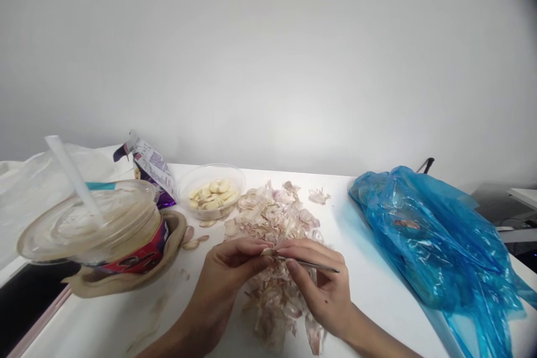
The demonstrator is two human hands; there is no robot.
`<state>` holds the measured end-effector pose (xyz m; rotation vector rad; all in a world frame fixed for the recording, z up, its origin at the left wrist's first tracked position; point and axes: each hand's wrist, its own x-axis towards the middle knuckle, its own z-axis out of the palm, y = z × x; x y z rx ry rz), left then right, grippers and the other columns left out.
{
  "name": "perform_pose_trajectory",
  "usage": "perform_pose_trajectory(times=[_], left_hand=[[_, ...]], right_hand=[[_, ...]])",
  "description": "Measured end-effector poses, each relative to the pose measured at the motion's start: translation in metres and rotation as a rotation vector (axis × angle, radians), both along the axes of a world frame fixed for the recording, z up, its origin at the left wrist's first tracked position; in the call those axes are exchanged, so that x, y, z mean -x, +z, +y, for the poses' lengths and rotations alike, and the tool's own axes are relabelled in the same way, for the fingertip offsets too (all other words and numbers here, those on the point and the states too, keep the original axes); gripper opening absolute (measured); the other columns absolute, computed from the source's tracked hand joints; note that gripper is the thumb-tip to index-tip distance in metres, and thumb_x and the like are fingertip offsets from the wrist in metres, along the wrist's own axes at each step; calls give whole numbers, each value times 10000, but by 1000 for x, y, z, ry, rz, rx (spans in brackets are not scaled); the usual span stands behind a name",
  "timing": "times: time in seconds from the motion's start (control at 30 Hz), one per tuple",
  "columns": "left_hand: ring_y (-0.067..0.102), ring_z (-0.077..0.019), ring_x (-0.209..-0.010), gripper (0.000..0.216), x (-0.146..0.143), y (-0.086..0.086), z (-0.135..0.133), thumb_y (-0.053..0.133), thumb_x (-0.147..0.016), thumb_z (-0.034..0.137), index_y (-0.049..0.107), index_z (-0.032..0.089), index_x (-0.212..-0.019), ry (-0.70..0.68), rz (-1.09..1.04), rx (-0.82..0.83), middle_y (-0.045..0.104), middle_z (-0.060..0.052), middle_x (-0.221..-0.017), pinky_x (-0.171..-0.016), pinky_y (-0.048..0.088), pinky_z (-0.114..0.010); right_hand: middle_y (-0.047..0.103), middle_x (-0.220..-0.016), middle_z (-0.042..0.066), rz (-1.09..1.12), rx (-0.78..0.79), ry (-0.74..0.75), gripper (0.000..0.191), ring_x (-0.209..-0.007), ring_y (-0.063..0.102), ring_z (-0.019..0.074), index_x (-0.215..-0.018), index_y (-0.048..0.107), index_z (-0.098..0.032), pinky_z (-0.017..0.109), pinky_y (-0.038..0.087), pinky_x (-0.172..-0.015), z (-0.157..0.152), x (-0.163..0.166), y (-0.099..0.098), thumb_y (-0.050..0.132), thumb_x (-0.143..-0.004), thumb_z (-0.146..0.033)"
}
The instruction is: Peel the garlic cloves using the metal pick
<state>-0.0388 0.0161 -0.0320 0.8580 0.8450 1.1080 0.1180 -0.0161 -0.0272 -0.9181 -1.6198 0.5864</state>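
Between the thumb and fingers of my left hand (226, 271) is a garlic clove (266, 252). My right hand (321, 279) is closed around a thin metal tool (314, 264), whose working end is hidden at the clove; I cannot tell its exact kind. The two hands meet fingertip to fingertip over a heap of garlic skins (277, 215). Left of the heap stands a clear plastic bowl (235, 176) with peeled cloves (213, 193) in it. Several unpeeled cloves (191, 244) lie on the table near the bowl.
A lidded drink cup (138, 249) with a straw (75, 179) sits in a cardboard holder (178, 235) at the left. Behind it is a purple snack packet (153, 170). A blue plastic bag (428, 235) covers the right side of the white table (373, 313). A wall rises behind.
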Motion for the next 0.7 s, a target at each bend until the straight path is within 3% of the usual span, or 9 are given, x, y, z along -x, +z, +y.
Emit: perform_pose_trajectory(times=[0.7], left_hand=[[624, -115, -727, 159, -1, 2, -3, 751, -565, 45, 700, 195, -568, 0, 26, -54, 702, 30, -708, -690, 490, -182]], right_hand=[[688, -900, 66, -37, -75, -38, 237, -829, 646, 179, -955, 660, -193, 301, 538, -743, 0, 0, -1, 557, -790, -59]])
